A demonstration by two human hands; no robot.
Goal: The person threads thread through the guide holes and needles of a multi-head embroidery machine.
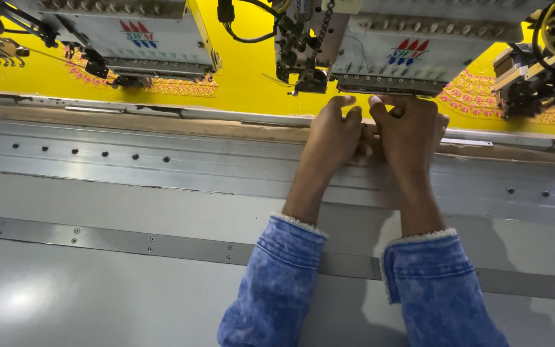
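My left hand (pixel 334 133) and my right hand (pixel 409 132) rest side by side at the far edge of the grey metal machine bed (pixel 162 193), just below an embroidery head (pixel 399 54). Both hands have their fingers curled inward and touch each other. What they pinch, if anything, is hidden by the fingers. The yellow fabric (pixel 245 77) with pink embroidered motifs lies stretched under the heads, right beyond my knuckles. Both arms wear blue denim sleeves with fleece cuffs.
A second embroidery head (pixel 136 38) hangs at the upper left, and part of a third (pixel 541 71) at the right edge. A frame rail (pixel 130 110) borders the fabric. A metal strip with screws (pixel 130 241) crosses the bed.
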